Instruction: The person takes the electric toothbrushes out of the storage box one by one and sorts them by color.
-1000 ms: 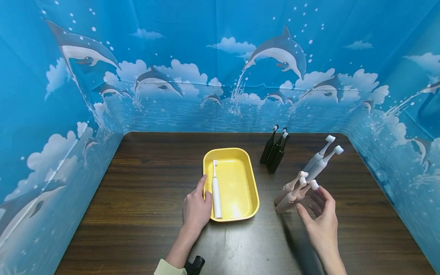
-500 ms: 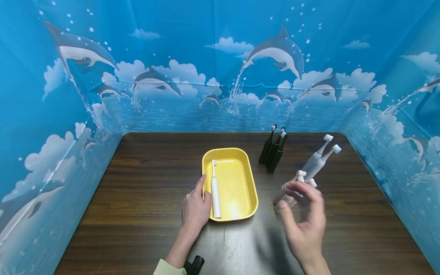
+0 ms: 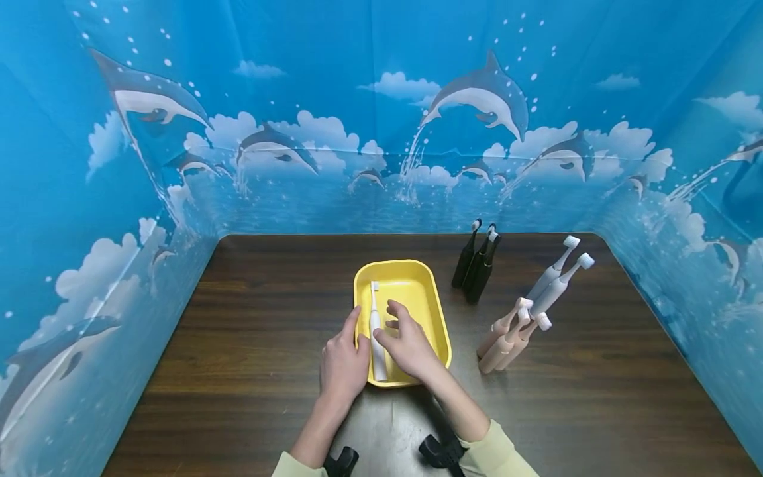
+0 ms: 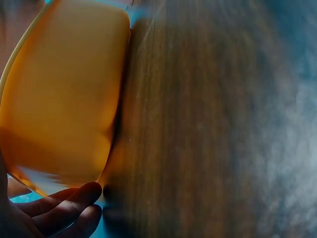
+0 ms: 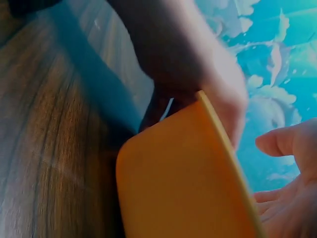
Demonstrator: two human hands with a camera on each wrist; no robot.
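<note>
A yellow tray (image 3: 417, 286) lies on the table, and a white electric toothbrush (image 3: 374, 322) rests lengthwise along its left side. My left hand (image 3: 344, 364) holds the tray's left wall, index finger along the rim and thumb over it. In the left wrist view, the fingers of the left hand (image 4: 64, 210) lie against the outer wall. My right hand (image 3: 408, 343) hovers over the tray, thumb and fingers apart, fingertips right beside the white toothbrush and nothing in its grasp. The right wrist view shows the right hand (image 5: 292, 173) beyond the tray's rim (image 5: 225, 144).
To the right stand three pink electric toothbrushes (image 3: 502, 343). Behind them are two pale grey-blue ones (image 3: 551, 285), and three black toothbrushes (image 3: 475, 268) stand near the back edge. A dolphin-print curtain (image 3: 369, 119) encloses the table (image 3: 262, 318).
My right hand has left the pink toothbrushes and moved left, over the tray, carrying nothing. The left hand stays on the tray. The toothbrushes have not moved.
</note>
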